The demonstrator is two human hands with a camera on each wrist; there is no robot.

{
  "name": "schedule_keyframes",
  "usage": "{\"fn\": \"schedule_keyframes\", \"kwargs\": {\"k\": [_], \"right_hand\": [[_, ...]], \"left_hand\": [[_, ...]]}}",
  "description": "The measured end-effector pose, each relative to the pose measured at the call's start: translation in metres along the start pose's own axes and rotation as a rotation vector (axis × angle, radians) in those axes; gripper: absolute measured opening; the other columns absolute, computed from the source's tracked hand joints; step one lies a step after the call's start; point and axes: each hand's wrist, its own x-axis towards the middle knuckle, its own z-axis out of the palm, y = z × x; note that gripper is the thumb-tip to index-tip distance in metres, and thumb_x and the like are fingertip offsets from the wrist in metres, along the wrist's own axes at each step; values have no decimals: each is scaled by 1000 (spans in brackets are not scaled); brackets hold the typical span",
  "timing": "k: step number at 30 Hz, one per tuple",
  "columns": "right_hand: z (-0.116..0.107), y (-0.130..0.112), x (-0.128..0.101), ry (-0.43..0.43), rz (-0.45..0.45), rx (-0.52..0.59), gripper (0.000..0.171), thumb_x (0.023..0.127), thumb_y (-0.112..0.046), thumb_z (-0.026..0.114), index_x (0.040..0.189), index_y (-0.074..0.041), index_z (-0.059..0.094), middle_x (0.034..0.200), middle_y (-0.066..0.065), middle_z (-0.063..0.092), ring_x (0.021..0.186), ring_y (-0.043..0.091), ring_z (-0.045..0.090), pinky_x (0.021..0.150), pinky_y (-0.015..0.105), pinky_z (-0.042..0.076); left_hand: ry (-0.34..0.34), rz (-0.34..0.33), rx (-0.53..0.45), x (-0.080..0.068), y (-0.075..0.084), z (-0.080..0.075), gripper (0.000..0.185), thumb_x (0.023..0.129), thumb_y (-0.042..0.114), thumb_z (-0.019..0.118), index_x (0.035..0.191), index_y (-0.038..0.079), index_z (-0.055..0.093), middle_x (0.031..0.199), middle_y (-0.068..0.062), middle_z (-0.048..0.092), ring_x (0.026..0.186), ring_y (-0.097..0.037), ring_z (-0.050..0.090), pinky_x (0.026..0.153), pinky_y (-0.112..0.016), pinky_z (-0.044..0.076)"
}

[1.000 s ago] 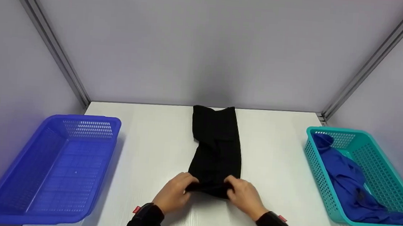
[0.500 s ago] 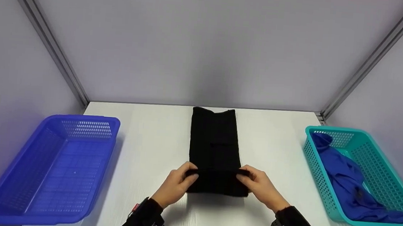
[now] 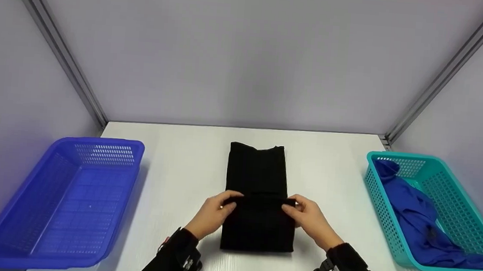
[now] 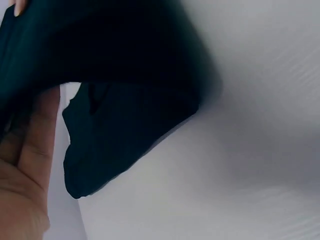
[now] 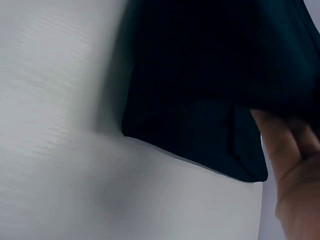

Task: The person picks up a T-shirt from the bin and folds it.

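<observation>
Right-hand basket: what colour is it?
Teal; the basket shows best in the head view, with a blue cloth inside.

Carried the near edge of the black garment (image 3: 260, 197) farther up over itself, left hand (image 3: 214, 213) and right hand (image 3: 312, 221) pinching the fold's corners.

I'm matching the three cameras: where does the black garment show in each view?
Head: black garment at table centre, between both hands.
Left wrist: fills the upper left, above fingers.
Right wrist: fills the upper right.
Shared landmark: the white table.
</observation>
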Motion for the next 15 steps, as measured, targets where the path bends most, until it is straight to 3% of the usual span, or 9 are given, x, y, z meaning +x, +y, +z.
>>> {"fn": "schedule_keyframes", "kwargs": {"k": [3, 9, 12, 15], "right_hand": [[2, -1, 8, 68, 1, -13, 29, 99, -24, 69, 117, -1, 64, 90, 8, 73, 85, 19, 71, 77, 33, 58], [7, -2, 27, 193, 17, -116, 21, 99, -18, 69, 114, -4, 67, 85, 7, 70, 82, 18, 64, 76, 31, 51], [10, 1, 35, 286, 10, -215, 28, 100, -18, 67, 124, -6, 64, 102, 13, 74, 96, 26, 68, 85, 38, 52], [13, 10, 34, 328, -18, -329, 38, 101, -16, 63, 138, -5, 56, 133, 18, 66, 125, 34, 62, 103, 49, 49]], "left_hand": [[20, -7, -27, 10, -5, 1, 29, 104, 6, 54, 130, 11, 65, 135, -10, 64, 124, -28, 59, 101, -47, 47], [100, -59, -79, 25, -8, 6, 31, 101, -2, 53, 129, 8, 63, 134, -12, 63, 127, -31, 56, 107, -49, 43], [169, -75, -10, 28, -11, 9, 39, 100, -5, 52, 138, 3, 54, 140, -19, 57, 133, -38, 52, 110, -52, 41], [211, -68, 132, 24, -19, 12, 48, 99, -7, 53, 147, -1, 44, 146, -27, 46, 135, -45, 47, 110, -56, 41]]}}
